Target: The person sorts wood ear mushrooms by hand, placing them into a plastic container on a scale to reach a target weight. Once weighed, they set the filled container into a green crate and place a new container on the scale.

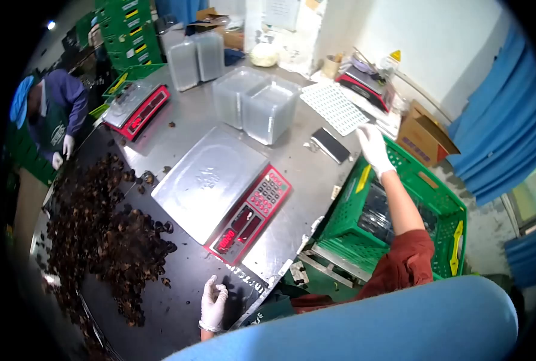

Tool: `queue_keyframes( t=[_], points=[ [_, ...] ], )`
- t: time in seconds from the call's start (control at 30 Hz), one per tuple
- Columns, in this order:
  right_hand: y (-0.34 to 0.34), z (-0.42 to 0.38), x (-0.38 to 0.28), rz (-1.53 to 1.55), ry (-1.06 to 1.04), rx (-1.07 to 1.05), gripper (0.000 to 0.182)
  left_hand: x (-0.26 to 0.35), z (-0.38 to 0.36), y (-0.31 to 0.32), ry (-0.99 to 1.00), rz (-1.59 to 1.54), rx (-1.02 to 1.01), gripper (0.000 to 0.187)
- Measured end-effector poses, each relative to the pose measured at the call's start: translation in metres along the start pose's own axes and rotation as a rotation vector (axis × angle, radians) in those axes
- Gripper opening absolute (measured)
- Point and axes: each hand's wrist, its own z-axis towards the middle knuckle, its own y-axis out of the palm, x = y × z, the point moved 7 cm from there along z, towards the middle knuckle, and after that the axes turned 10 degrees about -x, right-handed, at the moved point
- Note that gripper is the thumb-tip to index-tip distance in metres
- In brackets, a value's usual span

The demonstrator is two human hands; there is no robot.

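Note:
My left hand (pixel 212 305), in a white glove, hovers by the table's near edge below the digital scale (pixel 217 186). Its fingers are loosely bent and apart, with nothing in them. The scale has a bare silver platform, a red keypad side and lit red digits. My right hand (pixel 374 150), also gloved, stretches out over the rim of the green crate (pixel 454 201). Its fingertips are at the right edge of a white sheet of small labels (pixel 335 107). Dark packs (pixel 376 210) lie in the crate, partly covered by my forearm.
A heap of dark brown dried pieces (pixel 111 240) covers the table's left side. Clear plastic tubs (pixel 271 111) and a dark phone-like object (pixel 330 145) stand beyond the scale. Another scale (pixel 138 114) is near a co-worker (pixel 60 111); a third scale (pixel 364 87) sits at back right.

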Motion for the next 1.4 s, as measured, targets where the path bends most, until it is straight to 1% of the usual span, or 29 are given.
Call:
queue_keyframes(
  t=[0.03,0.07,0.1,0.13,0.17,0.27,0.37,0.4,0.43,0.5,0.57,0.6,0.63,0.67,0.7,0.73,0.77,0.8,0.83,0.93,1.03,1.07,1.1,1.17,1.23,1.27,1.3,1.37,1.4],
  points=[
    [0.007,0.01,-0.052,-0.158,-0.054,0.067,0.026,0.004,-0.005,0.003,-0.015,0.014,0.03,0.049],
    [0.022,0.024,-0.082,-0.154,-0.24,0.031,0.023,0.006,-0.009,0.005,-0.03,0.026,0.06,0.047],
    [0.043,0.043,-0.122,-0.154,-0.297,-0.036,0.026,0.013,-0.009,-0.012,-0.02,0.039,0.095,0.047],
    [0.056,0.057,-0.145,-0.203,-0.335,-0.051,0.027,0.013,-0.012,-0.014,-0.017,0.037,0.128,0.046],
    [0.069,0.069,-0.162,-0.252,-0.372,-0.068,0.029,0.013,-0.016,-0.015,-0.018,0.035,0.16,0.045],
    [0.131,0.121,-0.166,-0.377,-0.4,-0.16,0.034,0.013,-0.031,-0.022,-0.023,0.001,0.226,0.042],
    [0.183,0.156,-0.149,-0.664,-0.192,-0.298,0.034,-0.007,-0.047,-0.035,-0.034,0.034,0.289,0.04],
    [0.191,0.161,-0.142,-0.627,-0.095,-0.327,0.033,-0.013,-0.055,-0.04,-0.052,0.004,0.319,0.04],
    [0.194,0.164,-0.144,-0.673,-0.103,-0.319,0.032,-0.019,-0.063,-0.043,-0.07,-0.026,0.346,0.039],
    [0.183,0.169,-0.15,-0.654,-0.145,-0.226,0.032,-0.035,-0.076,-0.05,-0.071,-0.116,0.377,0.039],
    [0.175,0.184,-0.135,-0.473,0.049,-0.258,0.025,-0.054,-0.087,-0.058,-0.036,-0.237,0.38,0.039],
    [0.174,0.198,-0.125,-0.441,0.064,-0.277,0.029,-0.057,-0.092,-0.058,-0.05,-0.256,0.386,0.038],
    [0.163,0.198,-0.133,-0.46,0.077,-0.166,0.028,-0.058,-0.094,-0.058,-0.045,-0.235,0.397,0.038],
    [0.155,0.2,-0.142,-0.385,0.016,-0.089,0.026,-0.06,-0.095,-0.057,-0.043,-0.213,0.413,0.038],
    [0.144,0.191,-0.169,-0.411,-0.084,0.026,0.024,-0.062,-0.098,-0.058,-0.042,-0.19,0.435,0.038],
    [0.137,0.176,-0.203,-0.522,-0.237,0.148,0.025,-0.062,-0.098,-0.058,-0.047,-0.125,0.44,0.039],
    [0.14,0.166,-0.22,-0.426,-0.388,0.145,0.024,-0.058,-0.097,-0.056,-0.036,-0.142,0.42,0.04],
    [0.138,0.134,-0.254,-0.245,-0.477,0.124,0.022,-0.052,-0.096,-0.055,-0.055,-0.11,0.402,0.04],
    [0.145,0.109,-0.276,-0.304,-0.597,0.139,0.018,-0.047,-0.095,-0.054,-0.075,-0.08,0.387,0.04],
    [0.163,0.026,-0.319,-0.197,-0.782,0.018,0.01,-0.039,-0.091,-0.054,-0.124,0.16,0.413,0.042],
    [0.198,-0.038,-0.323,-0.16,-0.843,-0.182,0.011,-0.014,-0.084,-0.051,-0.12,0.339,0.399,0.039],
    [0.208,-0.055,-0.326,-0.204,-0.866,-0.251,0.011,-0.011,-0.083,-0.052,-0.116,0.374,0.4,0.038],
    [0.224,-0.065,-0.313,-0.233,-0.804,-0.361,0.017,-0.008,-0.083,-0.052,-0.113,0.408,0.398,0.037],
    [0.232,-0.084,-0.316,-0.265,-0.791,-0.42,0.029,-0.005,-0.086,-0.06,-0.036,0.418,0.477,0.032],
    [0.218,-0.102,-0.343,-0.269,-0.841,-0.326,0.038,-0.007,-0.091,-0.073,0.061,0.462,0.577,0.032],
    [0.213,-0.113,-0.353,-0.272,-0.862,-0.275,0.043,0.005,-0.097,-0.081,0.191,0.66,0.692,0.029],
    [0.217,-0.128,-0.353,-0.174,-0.887,-0.353,0.045,0.01,-0.101,-0.093,0.151,0.694,0.758,0.029],
    [0.24,-0.171,-0.357,0.08,-0.989,-0.667,0.046,0.002,-0.099,-0.117,0.167,0.882,0.896,0.035],
    [0.258,-0.197,-0.354,0.157,-0.99,-0.784,0.045,-0.003,-0.092,-0.13,0.128,0.947,0.894,0.038]
  ],
)
